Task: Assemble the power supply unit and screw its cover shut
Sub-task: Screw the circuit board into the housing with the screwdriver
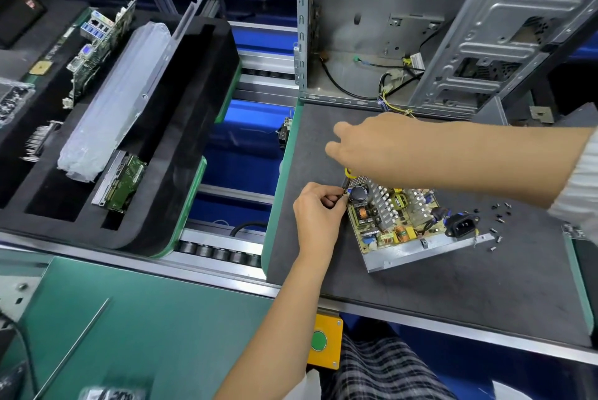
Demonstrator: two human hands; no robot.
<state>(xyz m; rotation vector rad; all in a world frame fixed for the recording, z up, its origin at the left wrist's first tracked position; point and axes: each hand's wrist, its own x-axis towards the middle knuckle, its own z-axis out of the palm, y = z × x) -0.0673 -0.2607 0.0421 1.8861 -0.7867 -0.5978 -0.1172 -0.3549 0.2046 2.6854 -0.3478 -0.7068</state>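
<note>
PSU board (391,215) on its metal base lies just right of left hand (318,210), long axis slanting twd counter (453,296) right edge; open mat below. Left hand pinches sthg small, prob. a screw; right hand (365,144) grips yellow-handled screwdriver (348,177).

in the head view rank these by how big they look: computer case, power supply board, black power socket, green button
1. computer case
2. power supply board
3. and 4. black power socket and green button look close; the button is nearer the camera, so unranked.

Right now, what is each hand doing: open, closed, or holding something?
Left hand: pinching something small at the corner of the power supply board; cannot tell what.
Right hand: gripping a yellow-handled screwdriver above that corner.
</note>
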